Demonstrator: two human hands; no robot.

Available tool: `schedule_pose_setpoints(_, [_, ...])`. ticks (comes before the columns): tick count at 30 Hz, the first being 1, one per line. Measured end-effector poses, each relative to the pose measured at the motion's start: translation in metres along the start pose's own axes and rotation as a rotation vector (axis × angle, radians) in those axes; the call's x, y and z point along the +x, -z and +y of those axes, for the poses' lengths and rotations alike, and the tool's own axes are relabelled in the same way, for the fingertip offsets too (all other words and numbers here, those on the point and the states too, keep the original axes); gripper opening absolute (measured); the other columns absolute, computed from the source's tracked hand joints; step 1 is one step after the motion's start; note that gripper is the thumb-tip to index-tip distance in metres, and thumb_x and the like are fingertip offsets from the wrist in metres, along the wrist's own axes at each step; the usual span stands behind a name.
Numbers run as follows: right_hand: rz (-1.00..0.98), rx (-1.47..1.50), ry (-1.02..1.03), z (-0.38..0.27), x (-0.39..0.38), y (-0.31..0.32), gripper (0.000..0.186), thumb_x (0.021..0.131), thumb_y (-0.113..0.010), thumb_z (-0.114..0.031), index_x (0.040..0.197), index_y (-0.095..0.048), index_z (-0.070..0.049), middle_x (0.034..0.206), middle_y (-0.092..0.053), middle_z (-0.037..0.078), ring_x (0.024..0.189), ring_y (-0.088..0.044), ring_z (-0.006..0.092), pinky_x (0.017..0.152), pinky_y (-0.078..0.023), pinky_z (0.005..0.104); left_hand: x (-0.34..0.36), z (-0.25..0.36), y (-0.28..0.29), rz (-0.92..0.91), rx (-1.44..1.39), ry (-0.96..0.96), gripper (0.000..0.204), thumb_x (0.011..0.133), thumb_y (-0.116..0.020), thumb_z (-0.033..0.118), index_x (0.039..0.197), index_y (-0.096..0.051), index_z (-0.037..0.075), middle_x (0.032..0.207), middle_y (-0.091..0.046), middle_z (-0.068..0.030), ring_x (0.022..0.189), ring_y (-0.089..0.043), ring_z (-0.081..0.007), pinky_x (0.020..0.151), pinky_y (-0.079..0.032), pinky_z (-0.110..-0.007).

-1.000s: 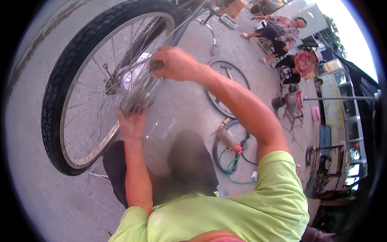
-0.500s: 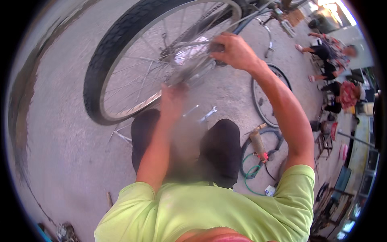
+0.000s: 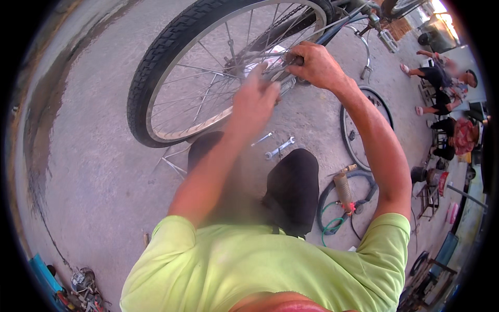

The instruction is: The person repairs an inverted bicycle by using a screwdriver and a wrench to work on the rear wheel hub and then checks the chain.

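A bicycle wheel [image 3: 139,104] with a black knobbly tyre and thin spokes stands tilted in front of me, attached to a bicycle. My right hand [image 3: 319,65] is closed beside the lower right rim, fingers curled at a small dark part; what it grips is hidden. Close by on the left, my left hand [image 3: 254,99] reaches toward the same spot, its index finger and thumb apart and slightly blurred. I see nothing clearly held in it. Between and behind the hands run grey metal parts of the bicycle, partly covered by my fingers.
Wrenches [image 3: 280,148] lie on the concrete before my knees. At right are a loose wheel [image 3: 345,127], a hand pump [image 3: 343,190] with a green hose, and a black tube [image 3: 325,200]. A pedal [image 3: 388,40] juts out at upper right. Two people [image 3: 449,83] sit farther right.
My left hand has risen to the right, from the lower rim toward my right hand. My right hand stays by the wheel, still closed. The whole view has shifted slightly.
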State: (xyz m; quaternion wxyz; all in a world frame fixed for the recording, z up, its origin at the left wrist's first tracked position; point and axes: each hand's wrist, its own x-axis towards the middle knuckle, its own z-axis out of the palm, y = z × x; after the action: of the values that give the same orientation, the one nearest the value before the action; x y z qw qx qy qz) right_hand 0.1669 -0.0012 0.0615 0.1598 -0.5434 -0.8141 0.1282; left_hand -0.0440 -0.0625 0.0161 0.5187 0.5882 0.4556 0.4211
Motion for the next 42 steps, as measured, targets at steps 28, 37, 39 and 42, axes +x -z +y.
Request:
schedule_pose_setpoints(28, [0.648, 1.135, -0.444, 0.004, -0.055, -0.081, 0.028, 0.092, -0.071, -0.013, 0.114, -0.071, 0.005, 0.091, -0.074, 0.01, 0.08, -0.069, 0.0128, 0.071, -0.055, 0.0285, 0.052, 0.008, -0.046, 0.012, -0.103, 0.274, 0.035, 0.098, -0.052, 0.01, 0.129, -0.055, -0.005, 0.086, -0.073, -0.0198, 0.066, -0.071, -0.0225, 0.049, -0.05, -0.031])
schedule_pose_setpoints(37, [0.706, 1.02, -0.442, 0.007, -0.041, -0.107, 0.024, 0.088, -0.076, -0.014, 0.105, -0.073, 0.003, 0.092, -0.076, 0.012, 0.082, -0.071, 0.0152, 0.073, -0.055, 0.0306, 0.058, -0.002, -0.047, 0.044, -0.033, 0.237, 0.031, 0.099, -0.052, 0.011, 0.124, -0.057, -0.006, 0.082, -0.071, -0.0157, 0.061, -0.069, -0.0208, 0.047, -0.051, -0.03])
schedule_pose_setpoints(39, [0.707, 0.983, -0.471, -0.002, -0.043, -0.098, 0.024, 0.088, -0.076, -0.015, 0.105, -0.073, 0.003, 0.092, -0.076, 0.012, 0.082, -0.071, 0.0151, 0.073, -0.056, 0.0309, 0.057, -0.001, -0.049, 0.061, -0.009, 0.23, 0.03, 0.099, -0.052, 0.012, 0.122, -0.057, -0.006, 0.081, -0.07, -0.0151, 0.059, -0.068, -0.0204, 0.046, -0.051, -0.03])
schedule_pose_setpoints(42, [0.712, 0.904, -0.478, -0.007, -0.044, -0.094, 0.025, 0.088, -0.075, -0.016, 0.105, -0.074, 0.002, 0.093, -0.077, 0.013, 0.082, -0.072, 0.0164, 0.074, -0.056, 0.0313, 0.056, 0.001, -0.049, 0.09, 0.034, 0.203, 0.029, 0.098, -0.053, 0.012, 0.12, -0.059, -0.006, 0.079, -0.07, -0.0138, 0.056, -0.067, -0.0196, 0.046, -0.05, -0.03])
